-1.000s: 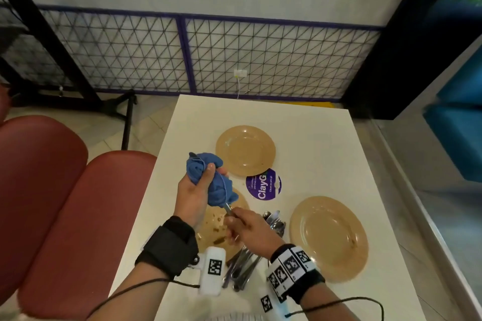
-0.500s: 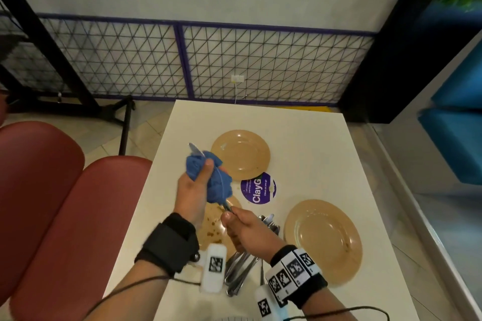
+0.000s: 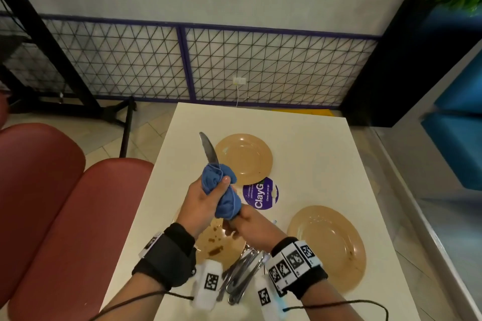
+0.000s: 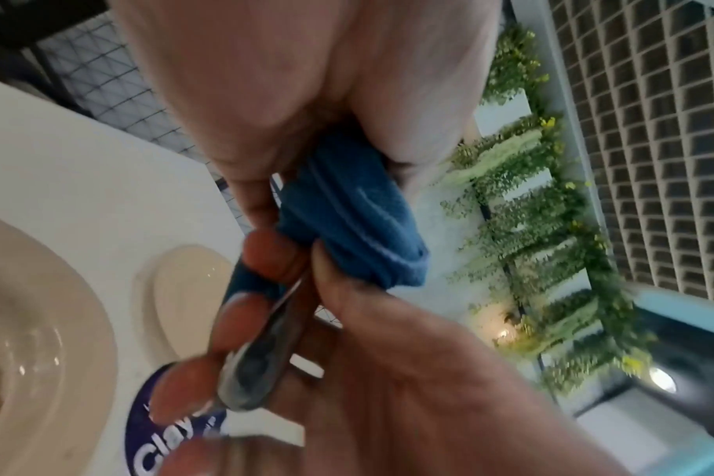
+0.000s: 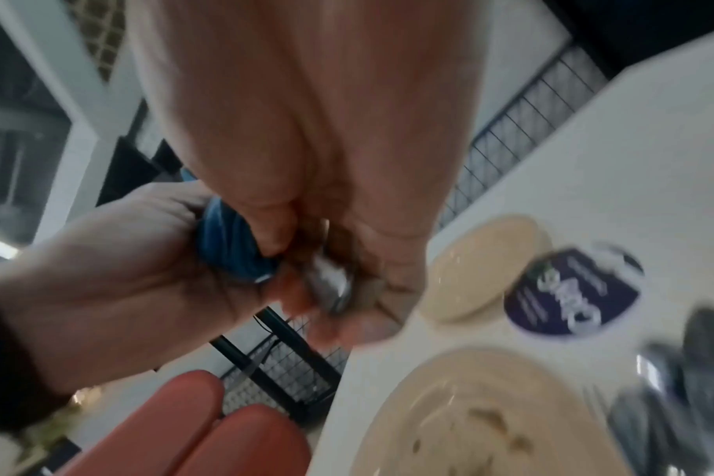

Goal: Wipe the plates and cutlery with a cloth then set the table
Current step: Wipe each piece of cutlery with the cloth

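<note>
My left hand (image 3: 208, 198) grips a bunched blue cloth (image 3: 221, 190) wrapped round a table knife (image 3: 208, 150), whose blade sticks up and away out of the cloth. My right hand (image 3: 245, 224) holds the knife's handle (image 4: 257, 364) just below the cloth (image 4: 347, 209). Both hands hover above a tan plate (image 3: 221, 245) with brown food stains near the table's front left. A pile of cutlery (image 3: 242, 273) lies beside that plate. Two more tan plates sit on the white table (image 3: 313, 151): one far (image 3: 245, 159), one at the right (image 3: 328, 245).
A round purple sticker (image 3: 260, 194) lies flat mid-table. Red padded seats (image 3: 52, 211) run along the table's left side. A mesh fence (image 3: 234, 65) stands beyond the far edge, and a blue bench (image 3: 459, 143) is at the right.
The knife blade has slid out of the cloth's top: hidden a second ago, its tip showed half a second ago, and now most of the blade is bare. My right hand moved up to the cloth.
</note>
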